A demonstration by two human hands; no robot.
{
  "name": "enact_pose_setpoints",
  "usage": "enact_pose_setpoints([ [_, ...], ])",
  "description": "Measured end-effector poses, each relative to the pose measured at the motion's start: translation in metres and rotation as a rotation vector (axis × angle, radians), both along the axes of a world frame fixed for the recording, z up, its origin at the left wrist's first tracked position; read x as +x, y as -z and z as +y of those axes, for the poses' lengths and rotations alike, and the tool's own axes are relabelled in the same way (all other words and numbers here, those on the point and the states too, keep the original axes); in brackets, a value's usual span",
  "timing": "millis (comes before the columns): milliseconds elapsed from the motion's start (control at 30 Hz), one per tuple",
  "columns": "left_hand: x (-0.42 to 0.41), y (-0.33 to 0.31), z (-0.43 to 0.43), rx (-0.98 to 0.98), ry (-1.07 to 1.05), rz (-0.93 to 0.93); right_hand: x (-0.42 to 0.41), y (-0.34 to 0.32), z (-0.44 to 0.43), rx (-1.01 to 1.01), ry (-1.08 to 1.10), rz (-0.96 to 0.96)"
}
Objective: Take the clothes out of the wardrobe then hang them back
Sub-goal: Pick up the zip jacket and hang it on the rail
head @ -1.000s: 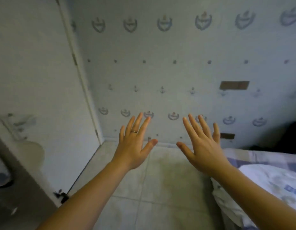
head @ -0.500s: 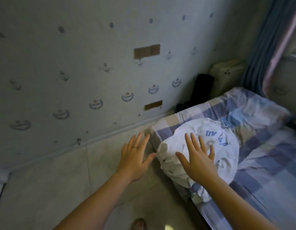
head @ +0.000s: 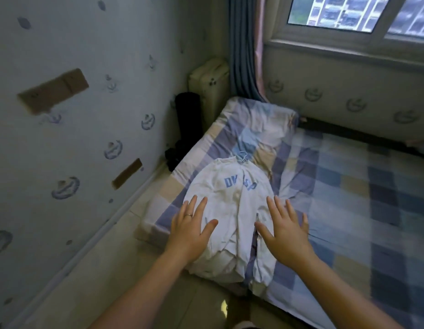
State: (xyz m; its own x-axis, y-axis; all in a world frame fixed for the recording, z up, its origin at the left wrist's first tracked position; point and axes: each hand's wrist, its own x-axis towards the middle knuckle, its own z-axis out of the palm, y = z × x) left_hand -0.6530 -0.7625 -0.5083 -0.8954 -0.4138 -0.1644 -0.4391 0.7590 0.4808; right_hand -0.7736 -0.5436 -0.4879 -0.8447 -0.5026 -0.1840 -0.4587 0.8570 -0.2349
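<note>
Right now the white garment lies crumpled at the centre of the frame, on the near corner of the bed. Its blue lettering is partly lost in a fold, and its lower part spills over the mattress edge toward the floor. A thin hanger hook pokes out at the collar, so we judge the hanger sits inside it.

Our left hand and right hand are spread over the garment's left and right flanks, fingers straight and apart, holding nothing. Whether the palms touch the cloth we cannot tell.

If we gather only the cloth, the loose fabric may slide off the hanger as we lift. The hook, lying on the checked sheet, could snag it and drag it along. The overhanging hem could also sweep the floor if we lift low.

Around the bed we see the patterned wall at left, a curtain at upper centre and the window at upper right. No wardrobe is in view.
</note>
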Motion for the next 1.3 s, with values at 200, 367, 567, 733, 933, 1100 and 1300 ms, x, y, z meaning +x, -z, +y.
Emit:
enact_pose_setpoints([
  [200, -0.109, 0.014, -0.029, 0.013, 0.078, -0.054, -0.092, 0.019, -0.018, -0.036, 0.111, -0.044],
  [367, -0.187, 0.031, -0.055, 0.037, 0.104, -0.123, -0.166, 0.032, -0.037, 0.013, 0.108, -0.088],
  [567, -0.265, 0.061, -0.096, 0.058, 0.162, -0.212, -0.231, 0.057, -0.069, 0.051, 0.156, -0.173],
  [733, -0.328, 0.112, -0.143, 0.102, 0.205, -0.316, -0.276, 0.103, -0.108, 0.118, 0.236, -0.244],
  [933, -0.390, 0.227, -0.187, 0.164, 0.268, -0.419, -0.325, 0.209, -0.166, 0.190, 0.259, -0.304],
  [1100, -0.445, 0.345, -0.215, 0.105, 0.325, -0.428, -0.376, 0.337, -0.203, 0.182, 0.288, -0.282],
  [1300, -0.520, 0.452, -0.230, -0.137, 0.385, -0.332, -0.448, 0.470, -0.240, 0.153, 0.277, -0.212],
])
